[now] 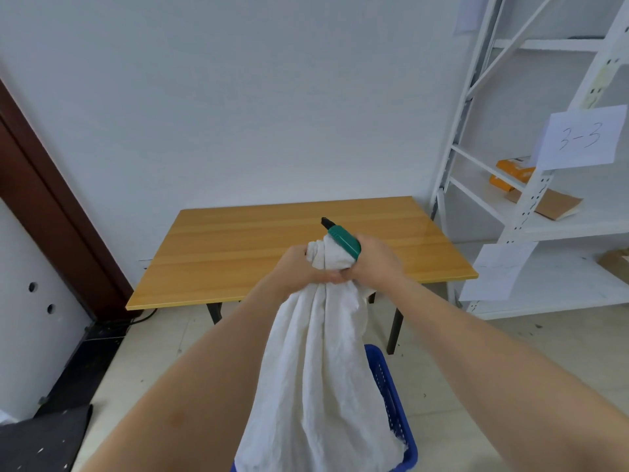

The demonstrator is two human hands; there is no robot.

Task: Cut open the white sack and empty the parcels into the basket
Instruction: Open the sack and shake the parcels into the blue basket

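A white cloth sack (316,376) hangs upright in front of me, its lower end inside a blue plastic basket (391,396) on the floor. My left hand (299,267) grips the bunched neck of the sack from the left. My right hand (376,264) grips the neck from the right and also holds a green-handled cutter (342,240), whose black tip points up and away over the table. The parcels inside the sack are hidden.
A wooden table (238,253) stands just behind the sack. A white metal shelf unit (531,199) with paper labels, an orange box and brown packets stands at the right. A dark door frame (51,206) and cables are at the left.
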